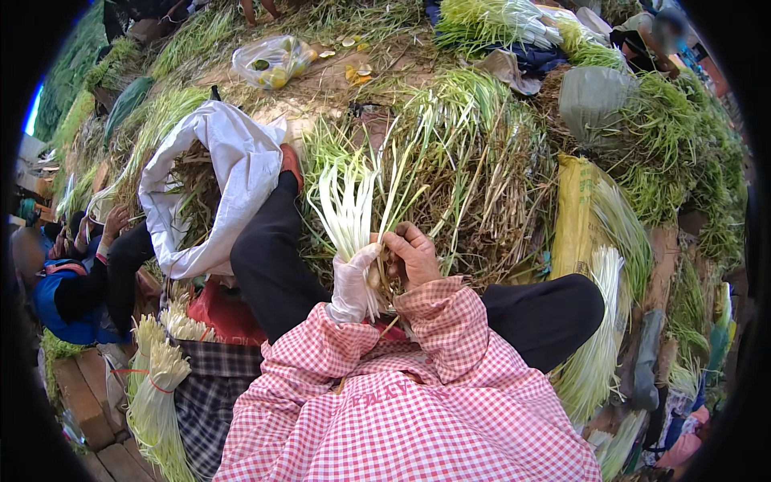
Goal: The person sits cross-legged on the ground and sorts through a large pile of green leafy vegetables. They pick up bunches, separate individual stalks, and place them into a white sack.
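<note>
My left hand point(352, 283), in a pale thin glove, is closed around a bunch of white-stalked allium greens point(346, 205), perhaps garlic chives or scallions. Its stalks fan up and away from me, and the lower ends come out under the glove. Against the bunch, my bare right hand point(412, 253) pinches a thin yellow-green stalk point(393, 205) between thumb and fingertips. Just beyond both hands lies a broad heap of loose green and brown stalks point(482, 175). The bottoms of the held stalks are partly hidden by my sleeves and fingers.
A white woven sack point(247, 156) of dry trimmings stands left of my knee. Tied bundles point(158, 373) lie at lower left; long pale stalks point(593, 343) lie right by a yellow sack point(572, 211). A fruit bag point(274, 63) sits ahead. Another person point(78, 289) sits at left.
</note>
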The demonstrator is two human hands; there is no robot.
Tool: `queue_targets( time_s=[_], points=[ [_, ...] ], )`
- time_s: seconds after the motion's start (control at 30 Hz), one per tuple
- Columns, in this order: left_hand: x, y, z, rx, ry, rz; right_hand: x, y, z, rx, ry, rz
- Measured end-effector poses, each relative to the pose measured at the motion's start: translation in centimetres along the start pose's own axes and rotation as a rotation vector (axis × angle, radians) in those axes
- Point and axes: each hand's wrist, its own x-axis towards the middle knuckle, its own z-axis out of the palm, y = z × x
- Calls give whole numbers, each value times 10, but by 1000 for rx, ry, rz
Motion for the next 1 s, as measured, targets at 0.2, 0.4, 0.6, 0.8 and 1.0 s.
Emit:
queue_targets(
  time_s=[0.2, 0.4, 0.6, 0.8, 1.0],
  points=[
    [-9, 0, 21, -111, 135, 71, -2, 10, -6, -50, -62, -79],
    [3, 27, 14, 169, 124, 206, 2, 0, -7, -248, 55, -146],
    [30, 89, 14, 196, 81, 452, 23, 61, -47, -582, 47, -30],
    [54, 174, 2, 66, 68, 540, 19, 81, -99, -1685, -231, 666],
    [51, 204, -6, -50, -38, 482, 25, 15, -55, -1832, -391, 509]
  ],
)
